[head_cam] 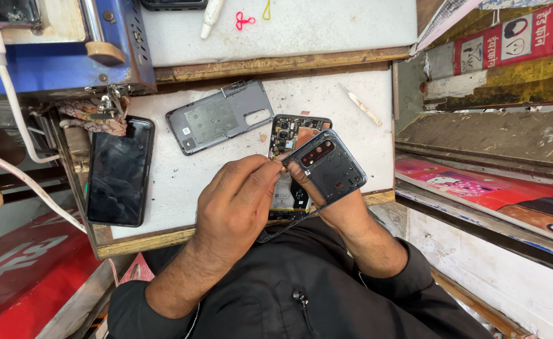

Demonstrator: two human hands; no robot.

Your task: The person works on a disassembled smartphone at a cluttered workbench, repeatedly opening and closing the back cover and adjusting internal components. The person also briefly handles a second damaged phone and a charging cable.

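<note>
the left hand (239,201) is resting over the near part of a white work board (226,160), its fingers curled and the thumb and forefinger pinched together at the edge of a dark phone back cover (329,166); whether something small is caught in that pinch cannot be told. the right hand (339,210) is grasping the back cover from below, the thumb lying across its near corner, and is holding it tilted above an opened phone (292,141) whose circuit board and battery are showing. the opened phone is lying flat on the board, partly hidden under the cover and both hands.

a grey inner frame plate (220,116) is lying on the board just left of the opened phone, apart from it. a black phone with a dark screen (119,171) is lying at the board's left edge. a thin pale tool (361,105) is lying toward the board's far right corner. a white cable (13,107) is running down the left side.
</note>
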